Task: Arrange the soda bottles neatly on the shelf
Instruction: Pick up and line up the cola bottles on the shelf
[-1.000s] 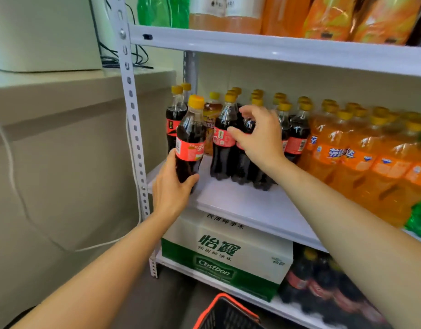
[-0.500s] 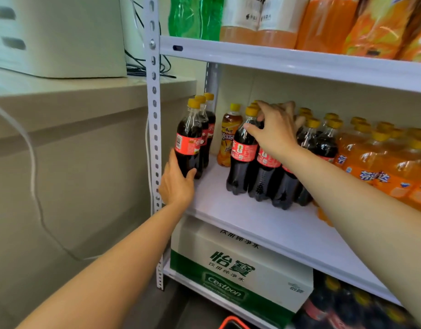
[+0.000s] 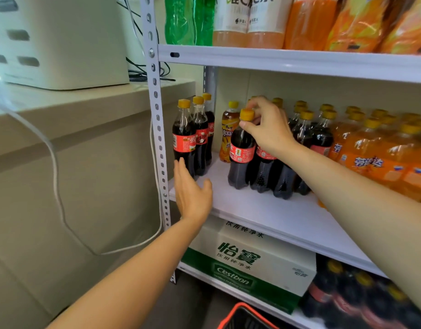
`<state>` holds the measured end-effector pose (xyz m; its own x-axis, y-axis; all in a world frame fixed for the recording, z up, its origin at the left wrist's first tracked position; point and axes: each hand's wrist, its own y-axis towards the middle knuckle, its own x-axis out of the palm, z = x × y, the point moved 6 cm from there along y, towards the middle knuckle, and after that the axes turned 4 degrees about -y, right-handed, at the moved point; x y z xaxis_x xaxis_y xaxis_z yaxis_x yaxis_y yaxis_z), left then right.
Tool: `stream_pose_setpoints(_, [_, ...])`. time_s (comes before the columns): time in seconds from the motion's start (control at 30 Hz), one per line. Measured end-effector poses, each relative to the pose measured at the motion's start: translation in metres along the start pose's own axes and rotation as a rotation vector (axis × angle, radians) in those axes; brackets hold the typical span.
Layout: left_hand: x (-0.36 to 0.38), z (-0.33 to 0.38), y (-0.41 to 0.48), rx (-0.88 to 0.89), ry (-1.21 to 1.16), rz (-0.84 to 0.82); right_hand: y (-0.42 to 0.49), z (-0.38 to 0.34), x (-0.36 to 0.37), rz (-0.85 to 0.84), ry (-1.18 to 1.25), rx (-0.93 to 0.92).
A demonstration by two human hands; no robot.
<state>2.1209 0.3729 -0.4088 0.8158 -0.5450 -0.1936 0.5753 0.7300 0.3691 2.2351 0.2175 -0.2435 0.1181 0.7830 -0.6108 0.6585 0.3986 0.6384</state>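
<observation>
While the right hand (image 3: 268, 130) pinches a cola bottle (image 3: 241, 160) by the neck on the shelf (image 3: 264, 210) at centre frame, the left hand (image 3: 193, 195) hangs spread and empty. Probably heavy and slick; grip its waist

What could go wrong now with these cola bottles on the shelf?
1. The right hand pinches the dark plastic cola bottle with yellow cap only near its top; it may swing and topple the packed cola bottles beside it.
2. The open left hand is close to the front cola bottle of the left row, near the white shelf edge; a bump may knock it off.
</observation>
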Motion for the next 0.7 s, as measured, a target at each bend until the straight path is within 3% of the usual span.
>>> stream_pose_setpoints(0.07, [0.004, 0.017, -0.012, 0.101, -0.05, -0.071, -0.008, 0.0, -0.006, -0.001, 0.04, -0.013])
stream_pose_setpoints(0.23, [0.025, 0.045, -0.033, 0.268, -0.061, -0.481, -0.035, -0.003, -0.03, -0.016, 0.222, -0.016])
stream_pose_setpoints(0.33, [0.03, 0.047, -0.043, 0.32, -0.088, -0.613, -0.058, -0.002, -0.045, 0.012, 0.308, -0.009])
stream_pose_setpoints(0.57, [0.03, 0.036, -0.058, 0.416, -0.033, -0.697, -0.121, 0.02, -0.075, 0.053, 0.432, 0.033])
stream_pose_setpoints(0.7, [0.025, 0.038, -0.055, 0.607, 0.082, -0.592, -0.16, 0.046, -0.081, 0.023, 0.449, 0.088])
